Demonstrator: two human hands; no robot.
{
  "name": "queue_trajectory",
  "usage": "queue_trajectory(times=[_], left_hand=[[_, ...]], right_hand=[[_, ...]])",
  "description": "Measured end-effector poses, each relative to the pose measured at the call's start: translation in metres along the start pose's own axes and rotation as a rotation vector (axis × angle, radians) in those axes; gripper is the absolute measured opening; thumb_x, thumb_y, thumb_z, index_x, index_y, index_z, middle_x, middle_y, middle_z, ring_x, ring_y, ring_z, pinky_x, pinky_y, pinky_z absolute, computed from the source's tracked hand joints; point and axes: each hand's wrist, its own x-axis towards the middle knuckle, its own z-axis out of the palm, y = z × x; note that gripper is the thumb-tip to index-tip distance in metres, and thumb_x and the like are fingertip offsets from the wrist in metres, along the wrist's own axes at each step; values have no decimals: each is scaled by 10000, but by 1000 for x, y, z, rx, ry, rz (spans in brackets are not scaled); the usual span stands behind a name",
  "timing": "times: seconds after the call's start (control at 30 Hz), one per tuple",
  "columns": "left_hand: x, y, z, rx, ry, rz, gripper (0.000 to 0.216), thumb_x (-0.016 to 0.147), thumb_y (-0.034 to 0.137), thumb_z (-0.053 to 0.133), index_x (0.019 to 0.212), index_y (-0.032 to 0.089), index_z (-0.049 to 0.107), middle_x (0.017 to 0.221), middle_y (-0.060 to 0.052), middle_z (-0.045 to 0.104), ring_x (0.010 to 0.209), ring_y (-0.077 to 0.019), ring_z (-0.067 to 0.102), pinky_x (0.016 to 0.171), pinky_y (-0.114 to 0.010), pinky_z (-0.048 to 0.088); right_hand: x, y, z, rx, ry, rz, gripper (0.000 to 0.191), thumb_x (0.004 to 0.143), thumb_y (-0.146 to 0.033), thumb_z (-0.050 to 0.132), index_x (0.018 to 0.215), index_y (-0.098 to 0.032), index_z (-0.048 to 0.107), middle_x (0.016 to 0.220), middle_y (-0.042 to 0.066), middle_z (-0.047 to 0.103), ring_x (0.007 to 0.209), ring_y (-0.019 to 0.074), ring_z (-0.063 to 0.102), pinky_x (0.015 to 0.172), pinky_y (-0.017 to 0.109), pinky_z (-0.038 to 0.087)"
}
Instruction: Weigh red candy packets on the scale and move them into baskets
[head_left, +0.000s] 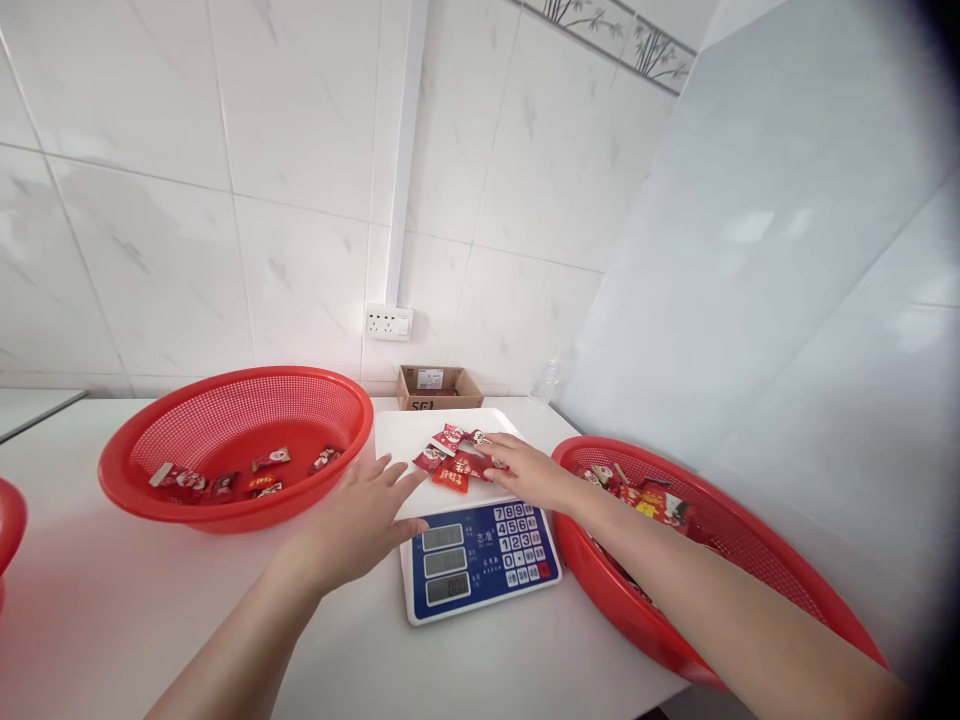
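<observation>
Several small red snack packets [450,458] lie in a loose pile on the white pan [397,428] of a digital scale. My right hand [521,470] reaches over the pile's right side, fingers stretched out and apart at the packets. Whether its fingertips press on them I cannot tell. My left hand [360,520] hovers palm down at the scale's left edge, fingers spread, holding nothing. Its thumb is by the displays on the blue scale panel [480,560], where the digits are faint.
On the left stands a red basket [240,385] with several packets inside. Another red basket [787,560], holding more packets, is under my right forearm. A small cardboard box [424,404] sits behind the scale by the tiled wall. Part of a third red basket [9,525] shows far left.
</observation>
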Motion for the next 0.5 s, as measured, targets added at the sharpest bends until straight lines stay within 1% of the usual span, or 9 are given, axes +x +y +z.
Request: queue_trajectory(times=[0.07,0.17,0.27,0.33,0.43,0.5], left_hand=[[0,0,0,-3,2,5,566,886,544,330,1392,292,303,1451,-61,342,1372,-299,162,1063,-519,191],[-1,2,-1,-2,3,8,566,884,546,336,1392,299,299,1451,-55,342,1372,-300,160,1062,-512,191],[-1,4,-2,7,-3,4,559,885,544,339,1387,300,308,1448,-50,349,1372,-303,159,1061,-506,188],[0,4,-2,6,-9,4,554,887,544,335,1384,301,311,1446,-47,353,1372,-303,156,1062,-505,183],[1,2,3,-1,-19,2,551,886,559,325,1380,315,311,1443,-34,358,1374,-298,153,1066,-503,174],[2,1,7,0,-21,9,567,878,588,309,1382,327,302,1458,-22,331,1376,-297,141,1072,-504,164]], right_hand=[[-2,-9,1,-3,-55,-73,524,853,-414,462,1340,-221,446,1456,66,346,1357,231,239,1107,411,201],[-4,-17,2,-26,-87,-75,536,845,-419,475,1332,-196,460,1432,81,386,1346,255,263,1111,435,191],[-11,-22,0,-42,-54,-33,491,854,-404,466,1292,-186,512,1429,108,385,1340,279,271,1097,455,219],[-21,-30,-2,-12,-26,-25,478,853,-392,475,1288,-199,515,1442,100,366,1343,283,262,1090,467,232],[-46,-46,3,123,44,-50,477,849,-393,487,1301,-239,494,1439,63,377,1333,265,289,1078,469,261],[-67,-55,15,256,115,-59,461,856,-416,472,1281,-243,509,1386,65,452,1279,244,382,1058,436,305]])
